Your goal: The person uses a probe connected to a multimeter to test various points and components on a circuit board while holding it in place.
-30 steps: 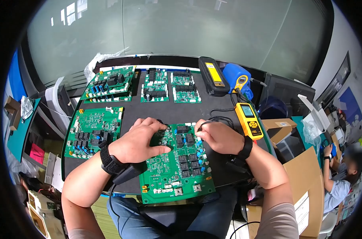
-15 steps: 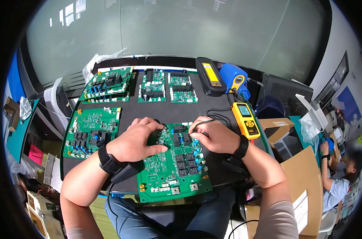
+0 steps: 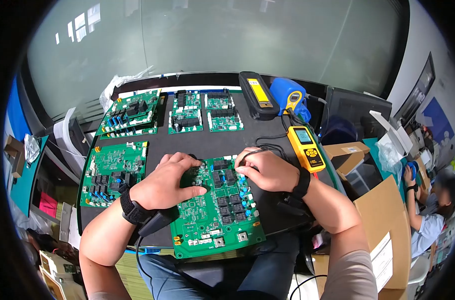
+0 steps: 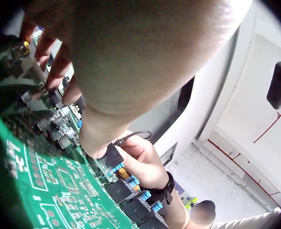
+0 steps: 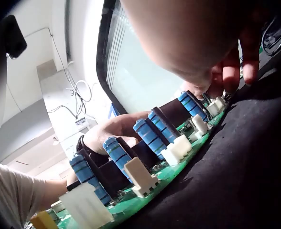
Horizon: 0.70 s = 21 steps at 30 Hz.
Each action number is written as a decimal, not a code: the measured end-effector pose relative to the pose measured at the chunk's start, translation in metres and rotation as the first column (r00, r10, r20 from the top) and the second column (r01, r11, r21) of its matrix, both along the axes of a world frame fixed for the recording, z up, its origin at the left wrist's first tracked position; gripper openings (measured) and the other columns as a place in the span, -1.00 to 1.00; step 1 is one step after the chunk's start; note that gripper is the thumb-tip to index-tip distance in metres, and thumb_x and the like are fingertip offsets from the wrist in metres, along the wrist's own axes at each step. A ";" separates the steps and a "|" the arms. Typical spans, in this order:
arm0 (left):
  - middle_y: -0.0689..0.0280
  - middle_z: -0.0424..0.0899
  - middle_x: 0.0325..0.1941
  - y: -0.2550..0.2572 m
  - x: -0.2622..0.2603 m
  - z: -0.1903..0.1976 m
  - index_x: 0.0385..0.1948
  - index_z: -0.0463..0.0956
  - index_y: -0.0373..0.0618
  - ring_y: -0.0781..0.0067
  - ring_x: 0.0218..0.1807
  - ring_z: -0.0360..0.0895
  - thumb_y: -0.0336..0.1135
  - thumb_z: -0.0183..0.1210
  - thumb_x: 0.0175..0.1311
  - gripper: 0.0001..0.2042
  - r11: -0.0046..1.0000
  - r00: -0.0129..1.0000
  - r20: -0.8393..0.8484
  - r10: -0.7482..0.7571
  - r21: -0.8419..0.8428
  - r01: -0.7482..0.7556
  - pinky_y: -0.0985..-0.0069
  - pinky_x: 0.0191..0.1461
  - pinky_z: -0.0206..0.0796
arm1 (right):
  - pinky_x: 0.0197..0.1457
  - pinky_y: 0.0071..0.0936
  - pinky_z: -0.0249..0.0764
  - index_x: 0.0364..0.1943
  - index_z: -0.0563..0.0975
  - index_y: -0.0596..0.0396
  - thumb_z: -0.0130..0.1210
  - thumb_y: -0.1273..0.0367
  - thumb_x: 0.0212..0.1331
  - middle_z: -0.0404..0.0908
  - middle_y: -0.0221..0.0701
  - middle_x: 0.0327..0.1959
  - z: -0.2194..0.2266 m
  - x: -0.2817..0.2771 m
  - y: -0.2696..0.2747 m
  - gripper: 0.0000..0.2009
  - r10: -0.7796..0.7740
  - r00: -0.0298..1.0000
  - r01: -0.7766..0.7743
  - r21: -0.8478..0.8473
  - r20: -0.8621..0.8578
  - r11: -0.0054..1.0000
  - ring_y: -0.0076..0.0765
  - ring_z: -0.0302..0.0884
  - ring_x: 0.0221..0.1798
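Note:
A large green circuit board [image 3: 195, 227] lies on the black table mat, its near end reaching past the table edge over the person's lap. Across the board's upper left lies my left hand [image 3: 160, 182], fingers spread toward the far edge and thumb on its face. At the upper right corner my right hand [image 3: 270, 170] pinches a thin black cable [image 3: 247, 156] between thumb and forefinger; the cable's tip is hidden by the fingers. Blue cylindrical components [image 5: 150, 138] and white connectors [image 5: 176, 150] line the board's right edge in the right wrist view.
A second large board [image 3: 115, 170] lies at left, with stacked boards [image 3: 130, 112] behind it. Several smaller boards [image 3: 186, 112] sit at the back. A yellow meter [image 3: 306, 148], a blue device [image 3: 287, 95] and a black case [image 3: 257, 95] stand at right. An open cardboard box [image 3: 382, 225] is beside the table.
The head view has shifted slightly, so the scene sits a little further left. Both hands keep almost the same place on the board, the right still pinching the cable.

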<state>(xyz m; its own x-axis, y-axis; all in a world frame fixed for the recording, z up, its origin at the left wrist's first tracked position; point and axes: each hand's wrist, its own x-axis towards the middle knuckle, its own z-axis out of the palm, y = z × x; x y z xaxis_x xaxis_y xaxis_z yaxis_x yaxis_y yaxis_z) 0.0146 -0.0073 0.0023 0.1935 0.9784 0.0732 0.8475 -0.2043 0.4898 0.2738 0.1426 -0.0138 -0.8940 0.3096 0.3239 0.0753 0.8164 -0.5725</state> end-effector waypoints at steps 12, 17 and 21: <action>0.08 0.48 0.27 -0.001 0.002 0.003 0.25 0.47 -0.13 -0.06 0.37 0.32 -0.11 0.47 0.17 -0.37 0.999 0.999 0.047 0.018 -0.032 -0.017 0.15 0.46 0.18 | -0.22 -0.30 0.47 -0.30 0.57 0.30 0.16 0.43 0.33 0.62 -0.24 -0.31 -0.007 -0.001 0.006 -0.84 0.035 0.996 -0.045 -0.114 -0.086 0.993 -0.20 0.54 -0.34; 0.07 0.49 0.27 -0.001 0.004 0.007 0.25 0.47 -0.15 -0.05 0.36 0.33 -0.14 0.47 0.18 -0.39 0.999 0.999 0.050 0.022 -0.044 -0.020 0.15 0.46 0.18 | -0.24 -0.31 0.46 -0.24 0.60 0.24 0.20 0.42 0.29 0.57 -0.24 -0.40 -0.004 0.001 0.006 -0.87 0.030 0.998 -0.036 -0.126 -0.054 0.991 -0.22 0.54 -0.35; 0.07 0.49 0.27 -0.001 0.003 0.006 0.25 0.47 -0.15 -0.05 0.36 0.34 -0.15 0.46 0.18 -0.39 0.999 0.999 0.042 0.015 -0.037 -0.013 0.16 0.46 0.17 | -0.25 -0.33 0.45 -0.23 0.60 0.22 0.21 0.43 0.30 0.56 -0.26 -0.40 -0.009 0.001 0.009 -0.88 0.058 0.994 -0.068 -0.111 -0.095 0.992 -0.25 0.53 -0.36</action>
<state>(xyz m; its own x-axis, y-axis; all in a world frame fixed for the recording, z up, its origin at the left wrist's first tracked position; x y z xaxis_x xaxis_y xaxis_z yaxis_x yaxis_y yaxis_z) 0.0172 -0.0087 0.0078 0.1776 0.9831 0.0445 0.8285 -0.1738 0.5324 0.2748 0.1517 -0.0232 -0.8810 0.2932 0.3714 -0.0312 0.7471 -0.6640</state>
